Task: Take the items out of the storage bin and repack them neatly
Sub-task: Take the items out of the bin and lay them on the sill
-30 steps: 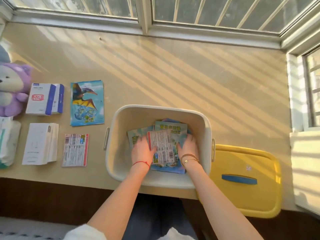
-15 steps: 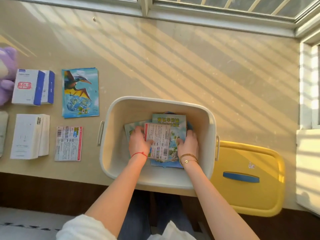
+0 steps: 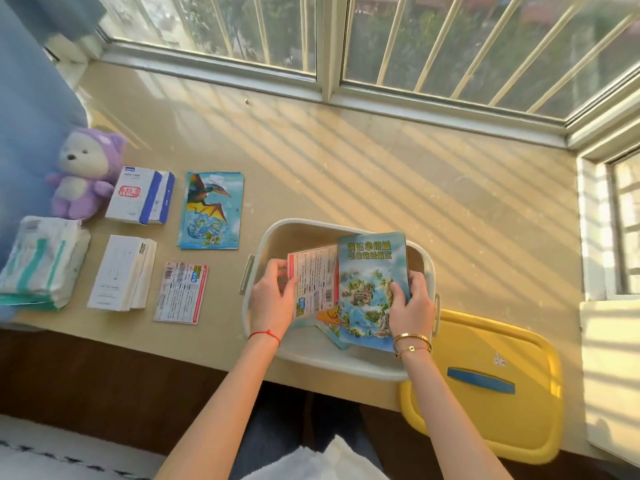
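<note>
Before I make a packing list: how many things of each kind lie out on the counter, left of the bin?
Plush toy: 1
Tissue pack: 1
White boxes: 2
Dinosaur packet: 1
Barcode card pack: 1
Total: 6

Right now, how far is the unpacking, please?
Done: seven items, including the plush and boxes, lie on the table. In hand: left hand holds a card, right hand a booklet over the bin. Left: more booklets below, then repacking.
</note>
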